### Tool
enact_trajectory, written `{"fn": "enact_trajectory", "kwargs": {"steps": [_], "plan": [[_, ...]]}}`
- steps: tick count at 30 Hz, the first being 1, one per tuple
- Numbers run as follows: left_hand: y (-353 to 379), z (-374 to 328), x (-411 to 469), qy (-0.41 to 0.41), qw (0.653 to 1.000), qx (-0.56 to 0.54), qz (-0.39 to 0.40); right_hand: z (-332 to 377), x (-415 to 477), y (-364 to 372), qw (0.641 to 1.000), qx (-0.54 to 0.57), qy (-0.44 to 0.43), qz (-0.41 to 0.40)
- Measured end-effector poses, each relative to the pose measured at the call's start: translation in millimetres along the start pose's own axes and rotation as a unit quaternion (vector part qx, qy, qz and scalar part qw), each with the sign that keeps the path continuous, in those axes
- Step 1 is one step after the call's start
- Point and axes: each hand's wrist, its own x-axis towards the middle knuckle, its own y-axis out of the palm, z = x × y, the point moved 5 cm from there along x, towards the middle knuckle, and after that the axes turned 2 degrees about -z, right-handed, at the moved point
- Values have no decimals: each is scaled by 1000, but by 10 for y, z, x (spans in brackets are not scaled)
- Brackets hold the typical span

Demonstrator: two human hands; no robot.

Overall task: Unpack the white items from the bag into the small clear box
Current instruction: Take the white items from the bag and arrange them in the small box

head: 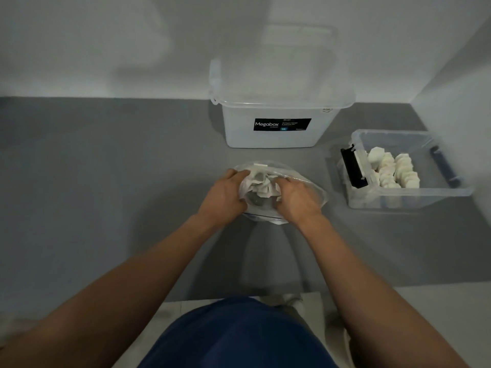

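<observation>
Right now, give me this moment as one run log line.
phase: unpacking | left hand: grips bag | right hand: grips bag | white items: some in bag, some in box

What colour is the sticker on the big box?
The sticker is black with white writing; head view.

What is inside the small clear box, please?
White items lie in rows in the small clear box, beside a black part at one end. The floor beneath them is hidden.
</observation>
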Motion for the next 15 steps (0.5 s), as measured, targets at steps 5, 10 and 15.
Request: {"fn": "enact_trajectory", "kwargs": {"steps": [5,10,15], "plan": [[7,16,-16,36,999,-13,16,259,114,-42,997,-18,-67,18],[-38,-4,-71,37,998,-43,18,431,220,-22,997,-24,-77,15],[-98,55,-92,24,998,-64,10,414,188,-8,998,-26,-59,22]]}}
